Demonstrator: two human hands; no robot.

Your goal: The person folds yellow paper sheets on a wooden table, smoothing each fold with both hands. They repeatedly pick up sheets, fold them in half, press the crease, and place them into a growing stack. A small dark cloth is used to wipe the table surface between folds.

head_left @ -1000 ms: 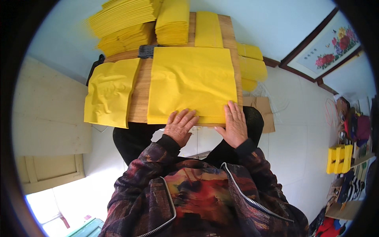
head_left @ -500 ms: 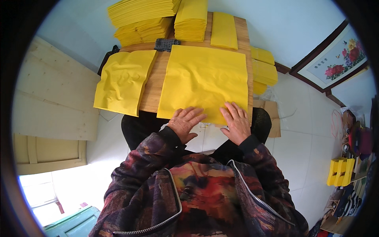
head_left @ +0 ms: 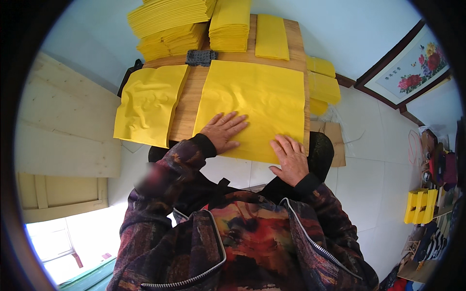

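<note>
A large yellow sheet (head_left: 257, 97), paper-like and slightly wrinkled, lies flat on a small wooden table (head_left: 187, 109) in front of me. On its near left part rests my left hand (head_left: 223, 132), palm down with fingers stretched out. My right hand (head_left: 291, 160) lies at the near right corner, fingertips on the sheet and thumb apart. Neither hand grips anything. To the left, a second piece of creased yellow material (head_left: 149, 104) hangs a little over the table's near edge. A dark grey knitted pad (head_left: 201, 57) sits just beyond the sheet.
Folded yellow stacks (head_left: 229, 26) stand along the table's far side, with a flatter yellow pile (head_left: 272, 36) beside them. More yellow bundles (head_left: 323, 87) are right of the table. A framed flower picture (head_left: 412, 68) leans at the right; pale wooden boards (head_left: 73, 116) stand at the left.
My left hand has slid forward and slightly left over the sheet. The right hand has moved a little toward me. The sheet's near edge sits slightly closer to me.
</note>
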